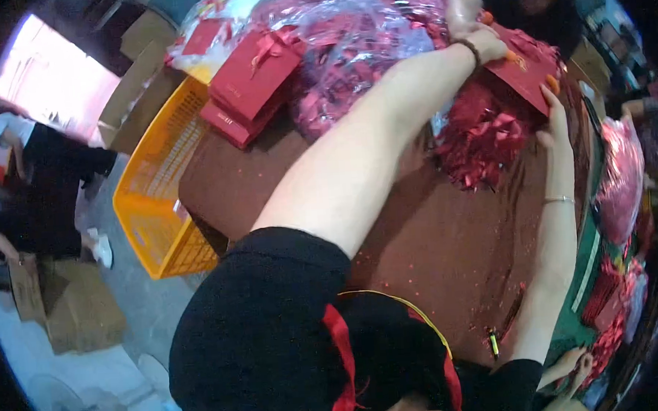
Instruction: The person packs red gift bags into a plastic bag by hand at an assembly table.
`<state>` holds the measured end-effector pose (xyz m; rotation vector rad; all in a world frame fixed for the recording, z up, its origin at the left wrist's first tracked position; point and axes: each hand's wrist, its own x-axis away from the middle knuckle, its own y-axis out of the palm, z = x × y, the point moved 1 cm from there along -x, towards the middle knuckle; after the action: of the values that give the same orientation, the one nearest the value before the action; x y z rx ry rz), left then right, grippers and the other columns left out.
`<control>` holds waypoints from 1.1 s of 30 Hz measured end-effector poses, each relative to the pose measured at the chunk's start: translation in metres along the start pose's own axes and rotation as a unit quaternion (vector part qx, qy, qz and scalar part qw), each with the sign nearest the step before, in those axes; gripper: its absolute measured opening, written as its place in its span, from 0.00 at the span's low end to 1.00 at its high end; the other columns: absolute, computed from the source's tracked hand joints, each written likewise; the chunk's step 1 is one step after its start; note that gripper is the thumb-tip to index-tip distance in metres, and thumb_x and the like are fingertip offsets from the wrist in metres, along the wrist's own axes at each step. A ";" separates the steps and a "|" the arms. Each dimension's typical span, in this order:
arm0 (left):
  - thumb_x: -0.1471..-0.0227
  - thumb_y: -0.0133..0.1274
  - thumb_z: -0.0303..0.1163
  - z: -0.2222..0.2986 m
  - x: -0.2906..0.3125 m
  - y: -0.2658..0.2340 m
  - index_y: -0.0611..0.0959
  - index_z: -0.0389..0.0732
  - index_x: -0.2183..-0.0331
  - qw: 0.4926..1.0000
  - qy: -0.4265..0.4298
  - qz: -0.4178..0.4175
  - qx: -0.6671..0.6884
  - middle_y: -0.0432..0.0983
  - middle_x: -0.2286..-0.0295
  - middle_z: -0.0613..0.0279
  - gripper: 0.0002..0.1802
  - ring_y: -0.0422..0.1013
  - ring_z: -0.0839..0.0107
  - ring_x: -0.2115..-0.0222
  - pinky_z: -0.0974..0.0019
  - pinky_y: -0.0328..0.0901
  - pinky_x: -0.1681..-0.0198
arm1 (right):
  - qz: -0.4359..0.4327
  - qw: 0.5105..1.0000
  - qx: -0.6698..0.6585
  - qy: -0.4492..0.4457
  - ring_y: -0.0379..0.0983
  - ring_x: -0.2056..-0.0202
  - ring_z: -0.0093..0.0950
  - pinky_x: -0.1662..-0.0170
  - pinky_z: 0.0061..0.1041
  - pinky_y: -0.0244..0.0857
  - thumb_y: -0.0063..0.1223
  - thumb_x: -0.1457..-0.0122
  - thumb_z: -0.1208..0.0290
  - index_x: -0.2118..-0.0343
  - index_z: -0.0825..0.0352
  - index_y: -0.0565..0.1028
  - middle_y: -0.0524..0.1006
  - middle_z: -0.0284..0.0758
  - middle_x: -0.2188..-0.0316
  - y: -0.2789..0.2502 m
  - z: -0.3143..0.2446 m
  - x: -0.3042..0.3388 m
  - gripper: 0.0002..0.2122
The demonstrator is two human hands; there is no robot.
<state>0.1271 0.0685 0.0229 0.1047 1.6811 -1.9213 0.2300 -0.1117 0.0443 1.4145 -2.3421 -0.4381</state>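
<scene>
My left hand (484,39), with a dark bead bracelet at the wrist, reaches far across the brown table (421,237) and grips the upper edge of a flat red envelope-like card (523,73). My right hand (555,116), wearing a thin bangle, holds the same card at its lower right corner. Orange fingertips show around the card's edges. Under the card lies a heap of small shiny red paper pieces (483,136).
A clear plastic bag of red pieces (357,45) fills the table's far side beside stacked red gift boxes with bows (250,82). An orange plastic crate (158,186) stands at the left. Cardboard boxes (79,304) and another person (49,185) are on the floor side.
</scene>
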 end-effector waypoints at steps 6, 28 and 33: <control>0.58 0.56 0.44 -0.039 0.072 -0.075 0.79 0.41 0.66 0.782 -0.312 0.065 0.536 0.74 0.74 0.62 0.19 0.70 0.72 0.75 0.70 0.64 0.73 | -0.074 0.997 0.036 0.006 0.68 0.57 0.30 0.55 0.35 0.64 0.45 0.45 0.72 0.57 0.52 0.67 0.71 0.32 0.58 0.044 0.014 -0.020 0.12; 0.57 0.56 0.48 -0.118 0.492 -0.250 0.73 0.38 0.55 0.800 -0.506 0.057 0.318 0.73 0.63 0.61 0.30 0.69 0.73 0.64 0.70 0.63 0.58 | -0.397 0.892 0.175 0.124 0.65 0.55 0.24 0.55 0.21 0.61 0.51 0.46 0.66 0.50 0.73 0.63 0.68 0.38 0.55 0.261 0.180 0.169 0.23; 0.65 0.62 0.50 -0.111 0.523 -0.241 0.71 0.37 0.55 0.847 -0.522 0.048 0.091 0.69 0.58 0.51 0.38 0.65 0.65 0.57 0.65 0.60 0.54 | -0.334 0.888 -0.011 0.315 0.59 0.48 0.30 0.44 0.36 0.48 0.53 0.49 0.60 0.51 0.63 0.64 0.65 0.35 0.50 0.320 0.263 0.166 0.23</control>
<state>-0.4532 -0.0110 -0.0071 -0.6617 0.7294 -1.5593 -0.2111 -0.0971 -0.0210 1.9666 -1.3045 -0.1295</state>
